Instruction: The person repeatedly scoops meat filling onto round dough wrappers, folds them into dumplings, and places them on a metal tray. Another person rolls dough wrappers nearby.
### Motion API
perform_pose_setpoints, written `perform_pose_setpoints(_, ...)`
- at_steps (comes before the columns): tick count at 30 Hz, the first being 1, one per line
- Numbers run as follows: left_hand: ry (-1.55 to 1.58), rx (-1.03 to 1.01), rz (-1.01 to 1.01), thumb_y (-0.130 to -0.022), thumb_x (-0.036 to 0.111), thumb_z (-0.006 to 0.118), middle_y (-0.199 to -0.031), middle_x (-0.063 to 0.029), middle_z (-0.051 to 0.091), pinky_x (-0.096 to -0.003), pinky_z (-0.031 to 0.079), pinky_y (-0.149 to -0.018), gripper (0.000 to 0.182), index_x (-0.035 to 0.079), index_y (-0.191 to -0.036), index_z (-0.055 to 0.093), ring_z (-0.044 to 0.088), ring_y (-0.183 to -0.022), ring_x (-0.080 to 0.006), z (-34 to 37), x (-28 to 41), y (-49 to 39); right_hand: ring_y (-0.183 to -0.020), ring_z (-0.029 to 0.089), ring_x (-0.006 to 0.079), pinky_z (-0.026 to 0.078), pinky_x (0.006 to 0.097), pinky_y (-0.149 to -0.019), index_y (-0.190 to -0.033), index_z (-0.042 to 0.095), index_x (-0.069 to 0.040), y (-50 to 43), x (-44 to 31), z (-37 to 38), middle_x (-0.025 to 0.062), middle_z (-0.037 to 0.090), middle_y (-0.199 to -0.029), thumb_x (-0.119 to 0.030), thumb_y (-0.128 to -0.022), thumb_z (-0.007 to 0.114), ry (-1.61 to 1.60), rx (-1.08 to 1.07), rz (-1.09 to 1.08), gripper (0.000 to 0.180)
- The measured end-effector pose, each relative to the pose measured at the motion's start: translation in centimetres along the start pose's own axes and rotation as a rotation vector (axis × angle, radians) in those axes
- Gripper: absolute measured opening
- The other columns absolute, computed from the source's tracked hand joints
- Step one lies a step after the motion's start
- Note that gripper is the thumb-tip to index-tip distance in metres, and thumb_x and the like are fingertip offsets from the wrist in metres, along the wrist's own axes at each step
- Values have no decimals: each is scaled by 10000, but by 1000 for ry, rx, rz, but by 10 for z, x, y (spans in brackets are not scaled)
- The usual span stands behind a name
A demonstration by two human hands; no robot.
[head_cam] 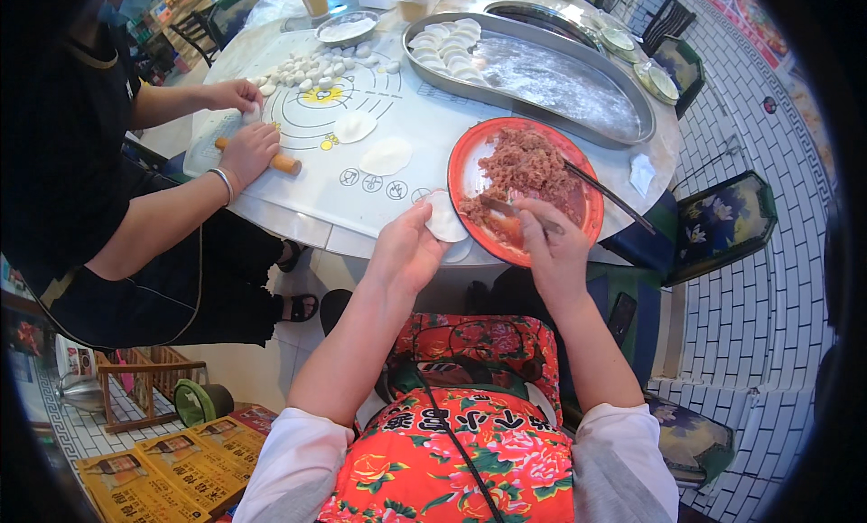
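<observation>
A round dough wrapper (446,217) rests in my left hand (410,246), held at the table's front edge. My right hand (557,246) grips a flat spreading stick (498,204), its tip touching the minced meat filling (525,160). The filling lies heaped in a red-rimmed round dish (467,133), just right of the wrapper. A pair of dark chopsticks (613,196) leans across the dish's right rim. Two rolled wrappers, a nearer one (386,157) and a farther one (355,127), lie flat on the printed mat (305,198).
At left, a co-worker's hand (252,150) presses a wooden rolling pin (286,164). Small dough pieces (308,69) lie beyond, by a bowl of flour (347,28). A curved metal tray (562,82) holds folded dumplings (443,49) at its left end. Chairs (721,225) stand at right.
</observation>
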State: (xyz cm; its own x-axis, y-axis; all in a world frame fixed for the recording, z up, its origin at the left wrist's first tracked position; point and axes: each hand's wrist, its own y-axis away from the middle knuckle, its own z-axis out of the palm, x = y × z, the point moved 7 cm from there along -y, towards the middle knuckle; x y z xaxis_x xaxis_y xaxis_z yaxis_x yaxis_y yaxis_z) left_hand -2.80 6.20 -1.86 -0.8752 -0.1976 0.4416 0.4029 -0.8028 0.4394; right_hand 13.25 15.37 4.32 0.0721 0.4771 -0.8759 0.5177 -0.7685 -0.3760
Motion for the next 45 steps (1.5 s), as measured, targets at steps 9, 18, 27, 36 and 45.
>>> perform_pose_setpoints(9, 47, -22, -48, -1077, 152, 279, -1430, -225, 464, -487, 381, -1148, 420, -87, -1411, 365, 469, -1337, -322, -1, -7, 3, -813, 670, 175, 515, 266, -732, -1109, 665, 45, 38, -27, 22, 124, 696, -945, 38, -935, 599, 207, 2, -345, 187)
perform_pose_setpoints(18, 75, 2, -17, -1081, 165, 257, -1424, -196, 478, -485, 378, -1150, 419, -60, -1412, 380, 477, -1329, -313, -3, -7, 2, -720, 656, 289, 540, 375, -644, -1146, 656, -15, 56, -31, 34, 144, 648, -839, 42, -793, 677, 327, 35, -425, 358)
perform_pose_setpoints(27, 93, 9, -33, -1081, 170, 257, -1348, -166, 540, -485, 411, -1120, 400, -43, -1380, 415, 542, -1249, -277, -9, -5, -5, -744, 637, 274, 535, 372, -643, -1185, 655, -29, 45, -34, 42, 111, 627, -867, 46, -772, 667, 377, 1, -526, 420)
perform_pose_setpoints(36, 96, 31, -14, -1075, 171, 300, -1334, -165, 545, -444, 470, -1040, 377, -39, -1350, 450, 554, -1226, -270, -20, 3, -2, -735, 644, 216, 533, 313, -642, -1144, 682, -17, 41, -34, 33, 99, 659, -880, 26, -855, 644, 267, -52, -447, 294)
perform_pose_setpoints(45, -24, -113, 11, -1077, 181, 268, -1347, -176, 547, -466, 448, -1071, 419, -40, -1386, 446, 538, -1262, -276, -7, 20, 22, -593, 554, 65, 383, 186, -491, -1139, 656, 6, 29, 15, 41, 41, 660, -764, -133, -1015, 531, -760, -148, 478, 225)
